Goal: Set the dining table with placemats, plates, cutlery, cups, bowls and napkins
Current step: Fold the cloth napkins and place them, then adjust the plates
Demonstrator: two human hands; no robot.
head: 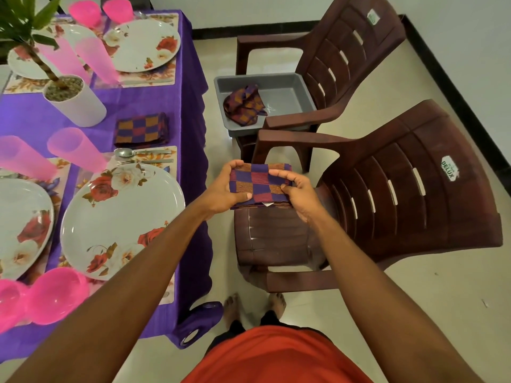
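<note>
Checked napkin (260,183), folded, was pinched at opposite edges by the left hand (221,193) and right hand (300,194), over a brown plastic chair (414,217) labelled "DELUX".

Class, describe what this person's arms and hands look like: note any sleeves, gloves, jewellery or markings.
Both arms are bare, with no sleeve in view. The left hand and right hand wear no gloves, and no ring, watch or bracelet shows. Between the arms, at the picture's bottom edge, is an orange-red fabric top.

Two brown chairs (401,189) stand together (farther one bears grey tub (287,95)).
</note>
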